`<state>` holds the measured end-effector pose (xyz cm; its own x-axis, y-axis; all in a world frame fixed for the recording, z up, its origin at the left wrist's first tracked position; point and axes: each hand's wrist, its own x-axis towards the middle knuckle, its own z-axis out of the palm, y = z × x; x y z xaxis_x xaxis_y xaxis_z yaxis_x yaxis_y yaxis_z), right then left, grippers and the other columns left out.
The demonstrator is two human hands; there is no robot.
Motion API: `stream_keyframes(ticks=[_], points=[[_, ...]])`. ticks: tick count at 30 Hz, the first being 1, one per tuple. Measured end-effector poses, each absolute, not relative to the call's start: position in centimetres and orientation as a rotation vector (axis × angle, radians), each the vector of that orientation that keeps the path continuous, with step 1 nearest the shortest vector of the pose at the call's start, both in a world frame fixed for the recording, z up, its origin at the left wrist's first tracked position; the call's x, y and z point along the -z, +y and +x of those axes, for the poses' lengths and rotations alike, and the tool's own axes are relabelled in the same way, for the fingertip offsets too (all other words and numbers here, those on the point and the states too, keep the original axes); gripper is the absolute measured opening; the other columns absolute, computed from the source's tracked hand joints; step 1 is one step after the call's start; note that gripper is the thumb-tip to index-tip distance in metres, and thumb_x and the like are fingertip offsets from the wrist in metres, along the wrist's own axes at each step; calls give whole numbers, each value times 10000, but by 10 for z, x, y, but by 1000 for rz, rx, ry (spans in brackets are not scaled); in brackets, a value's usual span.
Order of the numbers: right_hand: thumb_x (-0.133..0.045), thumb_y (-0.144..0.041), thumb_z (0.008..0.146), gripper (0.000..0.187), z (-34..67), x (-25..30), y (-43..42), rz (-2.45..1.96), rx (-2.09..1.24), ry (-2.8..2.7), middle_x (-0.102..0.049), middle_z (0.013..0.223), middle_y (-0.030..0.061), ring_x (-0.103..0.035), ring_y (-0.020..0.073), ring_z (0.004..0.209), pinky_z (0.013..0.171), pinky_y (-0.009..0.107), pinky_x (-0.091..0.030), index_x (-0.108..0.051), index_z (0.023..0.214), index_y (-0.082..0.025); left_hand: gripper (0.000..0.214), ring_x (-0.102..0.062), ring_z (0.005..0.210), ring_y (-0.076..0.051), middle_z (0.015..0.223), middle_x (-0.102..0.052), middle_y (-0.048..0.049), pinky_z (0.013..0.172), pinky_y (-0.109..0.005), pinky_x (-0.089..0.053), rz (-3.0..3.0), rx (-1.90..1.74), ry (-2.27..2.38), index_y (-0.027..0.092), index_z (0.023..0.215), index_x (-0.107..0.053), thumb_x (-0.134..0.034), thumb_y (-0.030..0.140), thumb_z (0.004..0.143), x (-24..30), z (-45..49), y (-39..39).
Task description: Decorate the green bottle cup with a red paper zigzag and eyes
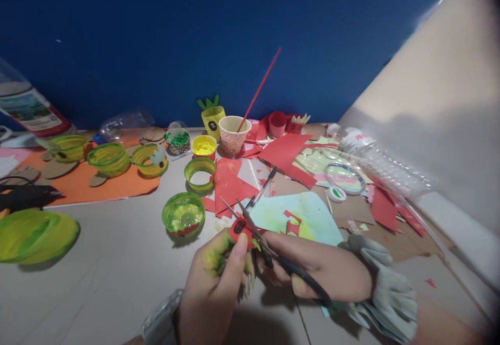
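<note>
My left hand [219, 272] pinches a small red paper piece [239, 227] with a black oval mark on it. Yellow-green paint stains its fingers. In my right hand [320, 261] is a pair of scissors [300, 274] with black handles. Their blades stand apart, tips pointing away from me, right against the red paper piece. Just beyond the hands lies a light blue sheet [316, 217] with yellow smears and a red paper scrap [292, 223] on it. A green-and-yellow painted bowl-shaped plastic piece [183, 212] sits left of the hands.
A paper cup [233, 139] with a red stick stands at the back, near a yellow paint cup [203, 147] and a green one [177, 140]. Several painted rings rest on orange paper [105, 191]. A glue gun [23, 194] lies far left, a clear bottle [386, 162] right.
</note>
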<state>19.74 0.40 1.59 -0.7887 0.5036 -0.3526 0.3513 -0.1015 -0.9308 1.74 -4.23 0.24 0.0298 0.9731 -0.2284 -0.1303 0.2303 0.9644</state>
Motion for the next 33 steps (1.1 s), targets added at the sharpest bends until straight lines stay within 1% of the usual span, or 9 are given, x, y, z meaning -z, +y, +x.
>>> stream_keyframes(ticks=[2,5,8,13,18,23,27,30,33], points=[[-546,-330,811,214,197,-15,4,-968,-2033,-2041,-417,815,-7,-357,130,696,649,267,-370,-397,892,-199,312,-450,451,-138,513,-489,-7,416,-218,-390,941,-1082,1225,205,587,-514,-610,401,810,-6,16,-41],[-568,-321,804,219,197,-16,4,-983,-2035,-2058,-420,797,-14,-362,127,691,631,257,-363,-398,867,-199,291,-467,456,-149,518,-507,-16,417,-225,-407,937,-1079,1240,210,590,-537,-618,402,793,-9,15,-39],[-603,-382,792,275,198,-15,3,-1037,-2049,-2041,-428,766,-23,-371,123,671,610,251,-367,-415,866,-196,252,-481,471,-156,535,-525,-17,423,-228,-415,933,-1107,1257,216,632,-565,-630,416,772,-9,15,-40],[-633,-489,766,367,196,-14,0,-1099,-2059,-1981,-439,748,-27,-375,118,652,600,254,-369,-445,857,-187,297,-414,421,-124,494,-477,9,393,-205,-361,864,-1117,1272,212,613,-509,-579,420,812,-4,15,-43],[-607,-601,787,452,194,-16,2,-1048,-1990,-2022,-473,780,-13,-403,122,674,596,246,-370,-472,871,-177,301,-414,421,-120,497,-482,11,389,-202,-356,889,-1113,1286,207,608,-501,-577,406,820,1,16,-42],[-578,-676,773,517,196,-13,3,-1039,-2000,-2033,-452,759,-27,-385,110,643,569,237,-356,-457,861,-181,283,-435,444,-117,517,-480,17,418,-192,-395,950,-1173,1309,205,611,-490,-548,359,842,2,15,-43],[-583,-636,794,479,198,-11,2,-1054,-2018,-2039,-464,753,-25,-394,109,642,558,225,-357,-463,870,-179,283,-426,442,-117,509,-456,20,408,-188,-399,957,-1181,1321,206,616,-501,-539,370,844,2,14,-44],[-602,-540,825,384,198,-11,3,-1094,-2019,-2053,-467,733,-31,-398,104,627,549,215,-362,-454,846,-186,291,-389,424,-112,501,-432,23,383,-188,-370,924,-1178,1321,203,617,-501,-563,385,836,2,15,-44],[-622,-446,829,307,196,-11,3,-1121,-1971,-2091,-471,723,-31,-407,106,628,556,216,-370,-462,833,-184,311,-382,433,-107,511,-424,20,394,-184,-358,919,-1176,1321,195,611,-485,-543,373,860,3,15,-43]])
